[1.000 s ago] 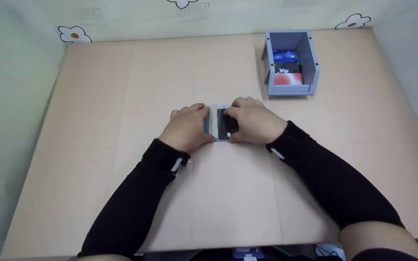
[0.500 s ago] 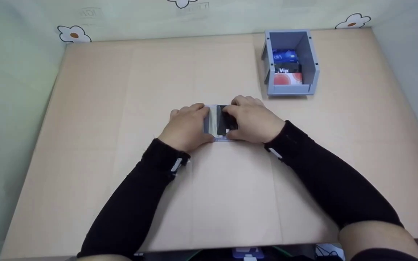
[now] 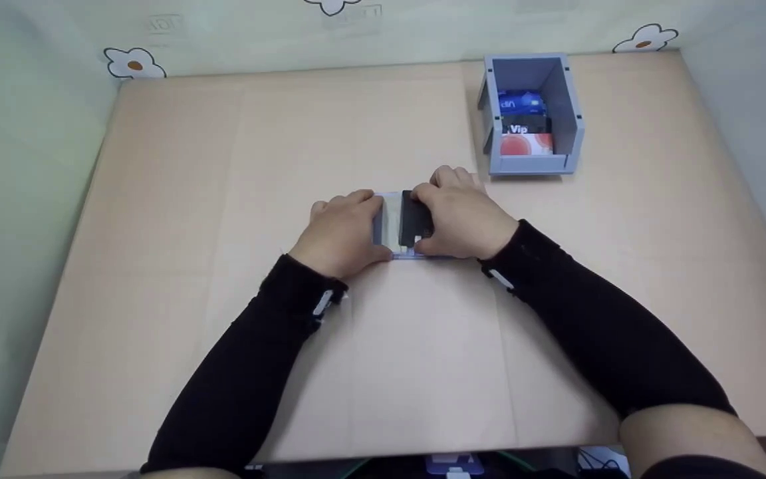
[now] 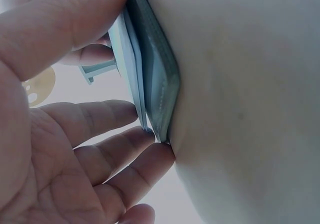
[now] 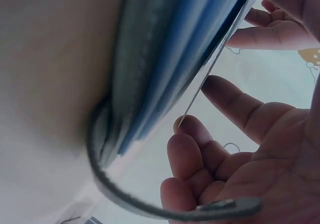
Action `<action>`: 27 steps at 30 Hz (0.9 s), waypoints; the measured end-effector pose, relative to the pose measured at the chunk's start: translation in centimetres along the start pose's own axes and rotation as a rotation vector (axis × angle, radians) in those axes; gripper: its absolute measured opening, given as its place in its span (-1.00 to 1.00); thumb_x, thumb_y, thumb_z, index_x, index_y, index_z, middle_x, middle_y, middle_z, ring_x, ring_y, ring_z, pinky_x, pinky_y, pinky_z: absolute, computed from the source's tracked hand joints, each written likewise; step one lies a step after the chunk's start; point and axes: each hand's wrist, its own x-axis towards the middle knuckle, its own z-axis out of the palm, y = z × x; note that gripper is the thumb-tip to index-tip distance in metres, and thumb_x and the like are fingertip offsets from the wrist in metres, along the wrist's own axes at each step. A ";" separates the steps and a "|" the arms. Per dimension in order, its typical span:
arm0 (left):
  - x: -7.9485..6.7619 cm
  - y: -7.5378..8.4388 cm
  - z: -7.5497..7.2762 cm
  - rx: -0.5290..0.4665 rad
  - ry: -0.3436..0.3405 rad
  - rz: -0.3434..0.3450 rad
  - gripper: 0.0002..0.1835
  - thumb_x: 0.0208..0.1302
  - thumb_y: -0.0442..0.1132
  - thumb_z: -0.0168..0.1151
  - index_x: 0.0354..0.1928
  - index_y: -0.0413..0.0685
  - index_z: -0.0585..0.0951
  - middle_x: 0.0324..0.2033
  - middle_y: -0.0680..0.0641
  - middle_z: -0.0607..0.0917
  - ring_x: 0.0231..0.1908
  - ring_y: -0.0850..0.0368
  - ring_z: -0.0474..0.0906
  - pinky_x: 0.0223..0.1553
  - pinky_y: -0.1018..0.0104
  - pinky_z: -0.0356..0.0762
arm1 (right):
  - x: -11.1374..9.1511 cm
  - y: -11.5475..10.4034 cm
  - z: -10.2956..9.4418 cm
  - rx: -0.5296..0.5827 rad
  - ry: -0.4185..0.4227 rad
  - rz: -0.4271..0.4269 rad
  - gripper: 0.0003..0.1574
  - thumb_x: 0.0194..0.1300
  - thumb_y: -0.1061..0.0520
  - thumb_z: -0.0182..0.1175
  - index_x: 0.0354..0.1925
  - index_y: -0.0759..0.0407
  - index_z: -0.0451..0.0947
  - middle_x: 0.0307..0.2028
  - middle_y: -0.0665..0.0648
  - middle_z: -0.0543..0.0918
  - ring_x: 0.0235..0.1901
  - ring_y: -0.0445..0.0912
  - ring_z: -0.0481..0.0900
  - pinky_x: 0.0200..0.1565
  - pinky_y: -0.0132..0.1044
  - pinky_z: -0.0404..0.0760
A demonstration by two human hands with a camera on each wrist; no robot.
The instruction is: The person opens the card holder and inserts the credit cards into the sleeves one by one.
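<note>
A pale blue-grey card wallet (image 3: 389, 225) lies flat in the middle of the table. My left hand (image 3: 346, 229) holds its left end, thumb on one edge and fingers on the other; the left wrist view shows those fingers (image 4: 105, 116) against the wallet's (image 4: 157, 84) layered edge. My right hand (image 3: 461, 216) pinches a black card (image 3: 412, 219) that lies over the wallet's right half. Seen from the right wrist, the thin card edge (image 5: 207, 84) stands just off the wallet's (image 5: 160, 69) blue pockets, with fingertips (image 5: 192, 134) at its corner.
A grey open-topped bin (image 3: 566, 86) stands at the back right, holding several upright cards (image 3: 524, 132): blue, black "Vip", red-and-white. Pale walls with flower stickers close in the tan tabletop (image 3: 223, 153) on three sides. A grey strap (image 5: 150, 204) loops across the right wrist view.
My right hand has drawn slightly left and away from me, carrying the black card further over the wallet. The left hand has stayed put.
</note>
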 end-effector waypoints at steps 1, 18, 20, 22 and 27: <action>0.0 0.0 0.0 -0.001 -0.001 0.000 -0.08 0.19 0.13 0.54 0.52 -0.08 0.42 0.54 -0.15 0.39 0.45 -0.21 0.39 0.30 -0.12 0.31 | 0.0 -0.1 0.0 -0.003 -0.002 -0.002 -0.14 -0.03 -0.09 0.60 0.20 0.23 0.60 0.00 0.25 0.47 0.04 0.19 0.34 0.20 0.06 0.29; -0.2 -0.1 0.0 -0.013 0.004 0.019 -0.06 0.19 0.12 0.54 0.56 0.04 0.40 0.54 -0.19 0.39 0.47 -0.25 0.37 0.32 -0.16 0.30 | -0.4 -0.7 -0.7 0.145 -0.045 -0.017 -0.32 0.33 0.08 0.40 0.32 0.30 0.49 0.11 0.28 0.64 0.10 0.11 0.58 0.25 0.02 0.55; -0.1 0.0 0.0 -0.016 0.002 0.013 -0.07 0.18 0.12 0.55 0.56 0.04 0.40 0.54 -0.19 0.39 0.48 -0.25 0.37 0.33 -0.16 0.29 | -0.5 -0.8 -1.0 0.191 -0.050 0.004 -0.40 0.36 0.13 0.34 0.29 0.30 0.51 0.03 0.25 0.67 0.04 0.09 0.59 0.19 -0.01 0.57; -0.1 0.0 -0.1 -0.018 -0.003 0.005 -0.06 0.18 0.11 0.55 0.56 0.03 0.40 0.55 -0.18 0.38 0.49 -0.24 0.35 0.35 -0.15 0.28 | -0.5 -0.9 -1.2 0.227 -0.055 0.035 -0.47 0.38 0.15 0.30 0.26 0.28 0.54 -0.02 0.23 0.70 0.00 0.08 0.59 0.17 -0.01 0.57; -0.1 0.0 -0.1 -0.020 -0.012 -0.007 -0.05 0.19 0.10 0.54 0.57 0.00 0.38 0.56 -0.17 0.36 0.50 -0.22 0.34 0.37 -0.14 0.26 | -0.6 -1.4 -1.4 0.250 -0.041 0.118 -0.52 0.46 0.15 0.23 0.28 0.28 0.55 0.09 0.25 0.72 -0.04 0.06 0.62 0.14 -0.02 0.61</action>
